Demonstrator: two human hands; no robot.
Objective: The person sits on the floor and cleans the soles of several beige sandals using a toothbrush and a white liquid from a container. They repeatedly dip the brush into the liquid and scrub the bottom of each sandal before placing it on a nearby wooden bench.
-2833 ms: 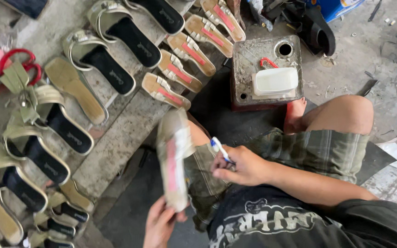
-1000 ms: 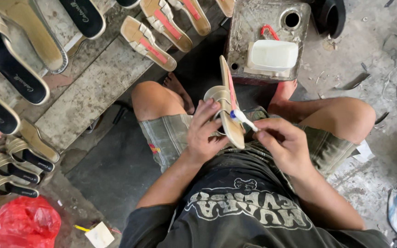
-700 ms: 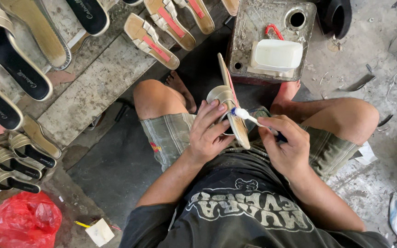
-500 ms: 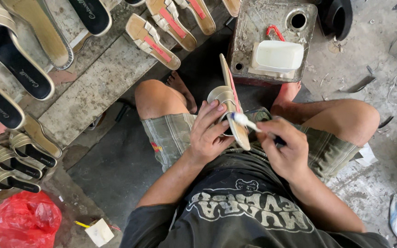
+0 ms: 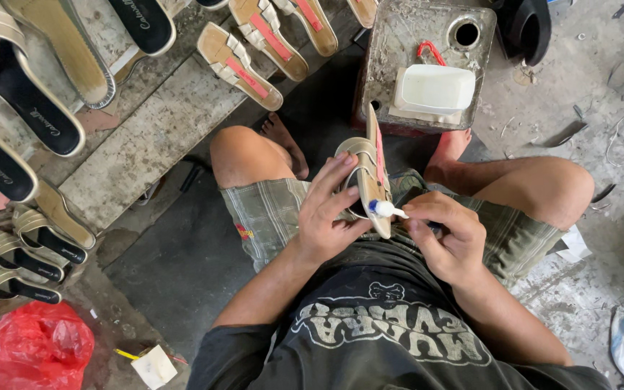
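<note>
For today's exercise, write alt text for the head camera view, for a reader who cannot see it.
A seated person's left hand holds a gold sandal on edge over the lap while the right hand presses a small white-tipped applicator against its sole. Ahead stands a stained metal can bearing a white tub; more sandals line a concrete slab at left.

— What is the sandal [image 5: 371,173] like?
— Beige, with a pale strap and a pink strip down its insole. It stands on edge above the lap, toe toward 12 o'clock.
— And the brush [image 5: 388,210]?
— A small white-tipped one, its tip touching the sandal's heel end at 6 o'clock.
</note>
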